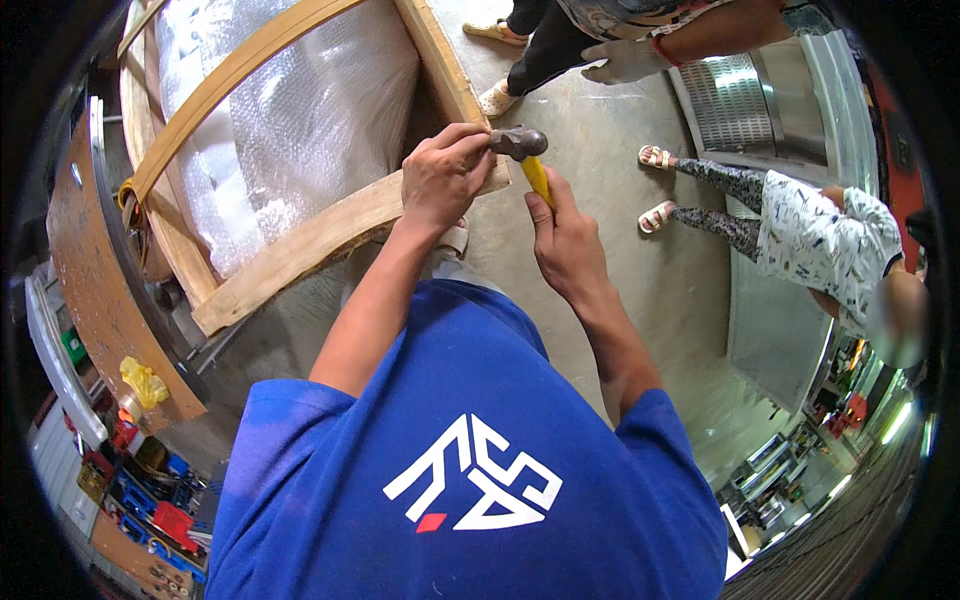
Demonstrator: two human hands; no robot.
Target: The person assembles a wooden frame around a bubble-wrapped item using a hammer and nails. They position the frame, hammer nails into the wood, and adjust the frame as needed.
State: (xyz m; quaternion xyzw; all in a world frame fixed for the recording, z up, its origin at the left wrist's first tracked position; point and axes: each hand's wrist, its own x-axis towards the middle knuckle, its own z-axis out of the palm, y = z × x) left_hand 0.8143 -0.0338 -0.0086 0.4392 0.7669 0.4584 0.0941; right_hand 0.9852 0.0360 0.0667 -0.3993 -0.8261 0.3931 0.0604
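This looks like a workshop, with a bare concrete floor [620,140], a wooden crate [300,238] around a load in bubble wrap [330,110], and a yellow-handled hammer [533,163] at its corner. Red and blue tools [172,522] crowd the lower left near a scuffed brown table [90,235], while a perforated metal panel [728,98] and a strip light [897,423] show on the right.

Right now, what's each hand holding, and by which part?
The right hand holds a hammer by its yellow handle. The left hand is by the wooden frame; I can't tell whether it holds anything.
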